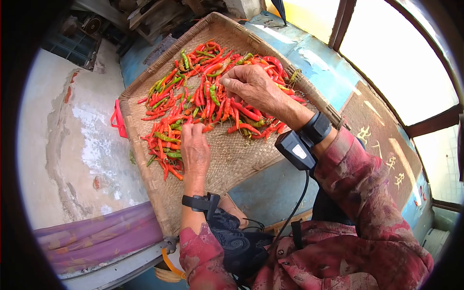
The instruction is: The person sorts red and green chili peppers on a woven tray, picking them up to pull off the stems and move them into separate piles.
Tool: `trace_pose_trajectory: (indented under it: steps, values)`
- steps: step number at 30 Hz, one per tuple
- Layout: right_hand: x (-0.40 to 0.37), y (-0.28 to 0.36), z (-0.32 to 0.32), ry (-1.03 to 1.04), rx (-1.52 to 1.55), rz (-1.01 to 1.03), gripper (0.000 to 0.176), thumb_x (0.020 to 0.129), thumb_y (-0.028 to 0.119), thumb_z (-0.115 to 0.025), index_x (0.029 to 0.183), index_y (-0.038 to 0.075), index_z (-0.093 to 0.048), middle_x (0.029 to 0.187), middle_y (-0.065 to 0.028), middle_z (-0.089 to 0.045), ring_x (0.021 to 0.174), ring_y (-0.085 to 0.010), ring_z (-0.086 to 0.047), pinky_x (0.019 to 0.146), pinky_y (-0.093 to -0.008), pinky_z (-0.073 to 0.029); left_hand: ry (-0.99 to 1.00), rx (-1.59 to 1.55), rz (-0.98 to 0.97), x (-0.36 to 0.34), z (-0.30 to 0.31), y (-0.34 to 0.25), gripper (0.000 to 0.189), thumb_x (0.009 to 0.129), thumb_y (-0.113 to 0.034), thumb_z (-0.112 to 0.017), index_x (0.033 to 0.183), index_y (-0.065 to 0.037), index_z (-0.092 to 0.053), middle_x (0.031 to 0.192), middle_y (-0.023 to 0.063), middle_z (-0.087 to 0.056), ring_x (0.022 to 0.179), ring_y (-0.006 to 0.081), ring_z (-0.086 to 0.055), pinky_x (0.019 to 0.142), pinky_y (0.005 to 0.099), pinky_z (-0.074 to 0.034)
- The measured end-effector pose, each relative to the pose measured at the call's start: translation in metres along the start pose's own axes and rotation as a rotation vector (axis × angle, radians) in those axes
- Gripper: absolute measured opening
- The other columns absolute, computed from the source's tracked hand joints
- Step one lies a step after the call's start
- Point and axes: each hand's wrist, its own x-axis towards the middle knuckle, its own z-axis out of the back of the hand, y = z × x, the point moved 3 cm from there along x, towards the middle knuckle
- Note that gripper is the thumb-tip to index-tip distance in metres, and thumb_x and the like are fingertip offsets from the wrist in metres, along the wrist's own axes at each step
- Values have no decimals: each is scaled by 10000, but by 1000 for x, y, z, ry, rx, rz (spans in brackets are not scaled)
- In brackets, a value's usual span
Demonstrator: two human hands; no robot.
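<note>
A large woven tray (251, 152) with a raised rim holds a heap of chili peppers (208, 94), mostly red with some green and orange ones. My left hand (194, 147) reaches down to the near-left part of the heap. Its fingers are bent together among the peppers, and their tips are partly hidden. Over the right part of the pile is my right hand (256, 87), its thumb drawn against the curled fingers. What either hand grips, if anything, cannot be made out. A green pepper (214, 95) lies just below the right thumb.
A pink plastic piece (117, 120) shows beside the tray's left rim. Purple cloth (101, 237) hangs at lower left, by a peeling wall (92, 145). Bright windows (401, 58) and a brown mat (382, 135) are on the right. A cable (297, 212) hangs from the right wrist device.
</note>
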Motion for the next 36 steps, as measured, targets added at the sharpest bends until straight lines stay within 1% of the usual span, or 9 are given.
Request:
trace_pose_trajectory:
  steps: [2,5,8,12,15,16,26,33,36]
  values:
    - [-1,-3,5,-16,11,11,258,904,240,-520,846,3,-604,658,15,-553,585,-38,-503,498,-191,-421,-192,30,252,5,29,23,320,770,30,-565,1080,-17,-500,1021,155,-459,975,325,-503,815,400,-431]
    - [-4,-4,10,-29,35,-3,257,906,226,-509,806,4,-594,655,17,-543,596,-42,-506,512,-198,-435,-386,249,337,2,42,36,462,755,5,-609,1191,-29,-461,1092,168,-442,1033,325,-479,847,394,-421]
    - [-4,-3,11,-33,-3,-6,258,905,222,-508,797,3,-593,652,15,-543,598,-44,-509,513,-202,-438,-84,40,197,6,14,7,592,740,-11,-633,1281,-61,-399,1161,162,-427,1055,325,-464,872,396,-416]
    - [-1,0,11,-23,11,26,264,906,224,-511,810,-6,-597,661,7,-552,602,-44,-511,520,-200,-439,137,136,-341,1,-43,-51,667,691,46,-590,1307,-115,-392,1284,109,-393,979,295,-504,821,393,-461]
    - [-3,2,13,-28,23,16,265,905,221,-514,819,-15,-598,664,4,-555,603,-46,-511,525,-201,-439,291,211,-356,-2,-72,-62,635,717,-11,-569,1312,-133,-384,1305,96,-372,908,264,-496,734,395,-466]
    - [-3,3,14,-39,31,-1,264,904,218,-516,823,-19,-598,664,3,-556,603,-48,-511,528,-202,-439,189,212,-388,0,-77,-60,666,707,-36,-575,1329,-151,-364,1281,89,-397,857,255,-500,685,385,-467]
    - [-6,7,16,-10,-6,16,264,906,220,-516,835,-21,-597,662,3,-551,601,-48,-500,530,-204,-433,165,27,-347,2,-86,-59,406,672,15,-594,1042,-141,-535,999,96,-484,872,285,-533,698,398,-491]
    - [-6,8,5,-52,44,45,259,881,211,-521,813,-26,-600,623,-18,-560,561,-76,-529,509,-234,-438,135,-317,-104,-1,-42,-27,284,742,-48,-617,1001,-71,-503,1036,111,-518,969,300,-539,809,391,-450]
    - [-8,8,1,-70,33,100,256,856,195,-522,780,-37,-597,584,-40,-557,513,-100,-538,476,-269,-441,50,-645,271,3,-27,2,206,850,-120,-587,1019,-66,-482,862,34,-577,766,129,-576,666,275,-468]
